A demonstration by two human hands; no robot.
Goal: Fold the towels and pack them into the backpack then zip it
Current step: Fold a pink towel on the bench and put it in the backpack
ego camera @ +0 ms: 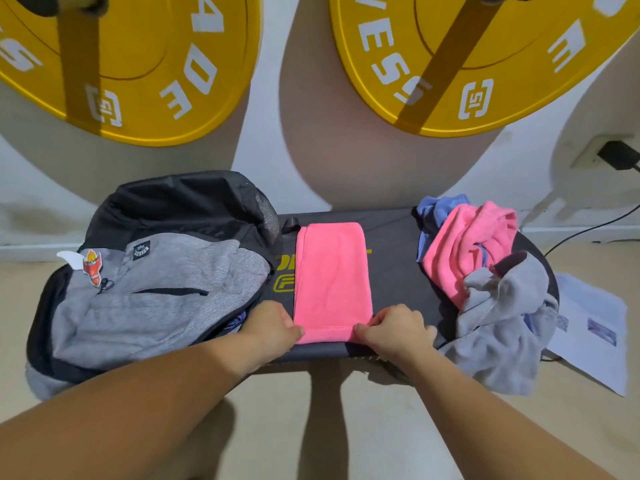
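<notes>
Bench (394, 271): pink towel (332, 271), near corners between fingers (364, 330)

You have a pink towel (332, 278) of soft, fuzzy matt cloth. Your backpack (156, 306) is heathered grey knit fabric, with smoother black cloth and mesh on top. The bench pad (394, 271) looks smooth and matt, the yellow weight plates (138, 46) faintly glossy, the sheet (588, 306) plain paper.

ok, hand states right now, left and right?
Left hand: pinches the near left corner of the pink towel.
Right hand: pinches its near right corner.
</notes>
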